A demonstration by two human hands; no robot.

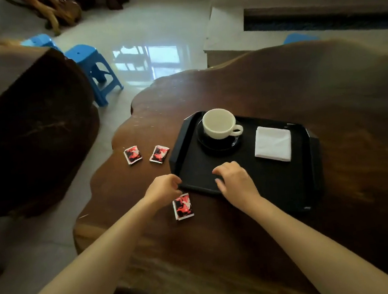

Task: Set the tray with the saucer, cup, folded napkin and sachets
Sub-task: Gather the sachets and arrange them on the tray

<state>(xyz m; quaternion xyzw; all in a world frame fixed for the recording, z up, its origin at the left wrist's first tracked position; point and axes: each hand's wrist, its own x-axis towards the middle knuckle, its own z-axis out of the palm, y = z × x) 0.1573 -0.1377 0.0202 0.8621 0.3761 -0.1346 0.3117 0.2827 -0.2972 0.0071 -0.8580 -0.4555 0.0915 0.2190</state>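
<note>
Bare forearms stretch from the bottom edge across a dark wooden table (pixel 326 88). At the near-left corner of a black tray (pixel 277 185), the left hand (pixel 162 188) curls its fingers toward the rim; whether they grip it cannot be told. The right hand (pixel 237 183) lies over the tray's near rim, fingers loosely bent and holding nothing, fingertips on the tray floor. A red-and-black sachet (pixel 183 206) lies flat on the table just beside the left hand and the tray's near edge. A second sachet (pixel 159 153) and a third sachet (pixel 133 155) lie side by side on the table left of the tray. On the tray, a white cup (pixel 219 123) stands upright on a dark saucer (pixel 219 145) at the far-left corner, handle to the right; a folded white napkin (pixel 272 144) lies to its right. Blue stools (pixel 88 59) stand on the pale floor beyond.
</note>
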